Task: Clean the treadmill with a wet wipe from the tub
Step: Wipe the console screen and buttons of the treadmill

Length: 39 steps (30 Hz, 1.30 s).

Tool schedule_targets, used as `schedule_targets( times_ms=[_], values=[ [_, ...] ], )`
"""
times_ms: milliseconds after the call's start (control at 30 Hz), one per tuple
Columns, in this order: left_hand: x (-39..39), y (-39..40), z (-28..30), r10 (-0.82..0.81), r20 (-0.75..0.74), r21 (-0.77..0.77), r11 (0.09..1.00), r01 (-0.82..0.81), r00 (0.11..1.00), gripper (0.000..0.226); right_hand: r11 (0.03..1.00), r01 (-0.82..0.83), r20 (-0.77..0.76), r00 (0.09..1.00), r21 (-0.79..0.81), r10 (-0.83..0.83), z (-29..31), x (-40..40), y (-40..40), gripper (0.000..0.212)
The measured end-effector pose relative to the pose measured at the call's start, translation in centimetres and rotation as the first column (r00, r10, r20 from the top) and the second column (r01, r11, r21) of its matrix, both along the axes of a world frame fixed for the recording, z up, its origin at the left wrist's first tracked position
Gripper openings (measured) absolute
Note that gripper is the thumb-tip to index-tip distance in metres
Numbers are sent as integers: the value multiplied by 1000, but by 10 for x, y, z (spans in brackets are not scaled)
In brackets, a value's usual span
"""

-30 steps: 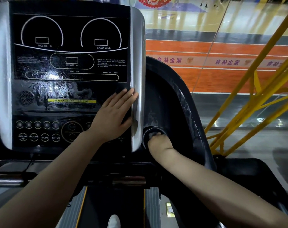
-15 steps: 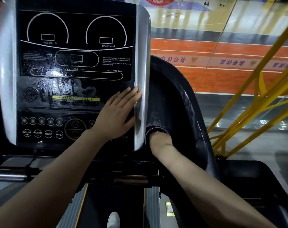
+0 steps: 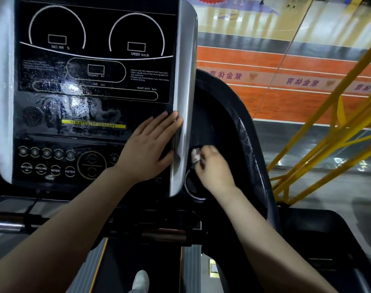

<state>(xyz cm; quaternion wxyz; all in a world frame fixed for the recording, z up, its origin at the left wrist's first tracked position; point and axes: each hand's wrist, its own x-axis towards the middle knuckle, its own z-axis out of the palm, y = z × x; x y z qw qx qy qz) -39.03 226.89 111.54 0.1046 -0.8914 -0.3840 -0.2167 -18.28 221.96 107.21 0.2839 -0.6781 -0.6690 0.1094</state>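
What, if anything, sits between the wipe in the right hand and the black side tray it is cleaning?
Nothing visible. The right hand pinches the wipe just above the round cup holder, right against the black side tray. The left hand rests flat on the console, out of its way.

Orange court floor [image 3: 307, 66] seen beyond glass, crossed by white lines; a band of mirrored characters [image 3: 301, 82] lies across it; yellow metal bars [image 3: 332, 132] stand nearer than the court, right; grey glossy floor [image 3: 320, 187] beneath bars.
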Motion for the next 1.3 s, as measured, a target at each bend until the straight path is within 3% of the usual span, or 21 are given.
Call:
schedule_targets(
  times_ms=[67,133,300,500,700,800,867,1000,1067,1167,1233,1300],
  values=[
    [-1,1,0,-2,-6,-3,1000,2,1000,72,977,-174,74,980,-126,185,-8,-11,5,17],
    [-2,1,-1,-8,-4,-7,1000,8,1000,72,958,-238,147,954,-159,261,-14,-13,5,24],
    [-3,0,1,-18,-5,-18,1000,18,1000,72,985,-33,221,973,-167,70,-1,-3,4,24],
    [-1,-3,3,-5,-8,-25,1000,5,1000,72,936,181,251,962,-303,-105,-5,21,-19,24],
    [4,-5,1,-2,36,-8,1000,2,999,70,864,182,153,981,-470,-123,-9,22,-46,17],
    [10,-6,2,-8,149,-18,1000,11,989,63,824,146,121,988,-548,-95,7,24,-58,15],
    [14,-6,3,-53,249,-43,997,66,967,57,834,105,76,994,-542,-76,20,30,-67,3],
    [20,-6,8,-153,267,-4,987,160,951,58,956,160,10,987,-247,-163,49,45,-72,9],
    [23,-3,10,-159,249,17,987,160,955,59,975,217,-125,967,-46,-221,64,54,-66,8],
    [25,3,14,-140,249,4,990,143,958,61,914,315,-333,916,254,-224,78,59,-44,8],
    [27,4,15,-96,274,-42,993,111,957,64,833,340,-359,915,436,-186,84,58,-18,7],
    [29,2,13,-38,280,-83,995,64,959,66,817,299,-371,922,493,-113,89,57,18,6]
  ],
)
